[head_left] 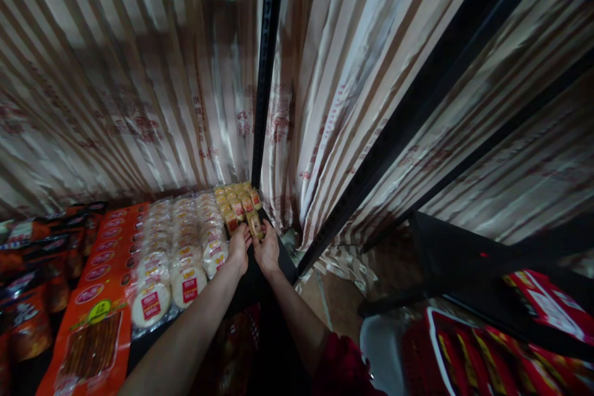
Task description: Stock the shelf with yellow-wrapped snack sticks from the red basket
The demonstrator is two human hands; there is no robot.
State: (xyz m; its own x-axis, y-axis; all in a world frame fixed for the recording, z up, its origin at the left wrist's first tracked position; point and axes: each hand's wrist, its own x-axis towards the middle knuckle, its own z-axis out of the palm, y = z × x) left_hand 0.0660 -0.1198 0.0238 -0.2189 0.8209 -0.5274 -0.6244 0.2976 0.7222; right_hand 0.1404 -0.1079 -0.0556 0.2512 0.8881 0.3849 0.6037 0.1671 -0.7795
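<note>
Both hands meet at the right end of a dark shelf (248,288). My right hand (266,250) is closed round a small yellow packaged cake (255,224) with a clear wrapper. On its left side, my left hand (239,246) has its fingers curled in against the same cake. Just beyond them lie rows of similar small yellow packaged cakes (236,204), some with red labels. Left of these, round white pastries (188,284) in clear wrappers stand in overlapping rows.
Orange snack packs (97,322) and dark orange bags (32,315) fill the left of the shelf. A black upright post (265,68) rises at the corner before striped sheeting (153,74). At lower right are a slanting black post (371,179) and a crate of red packets (477,359).
</note>
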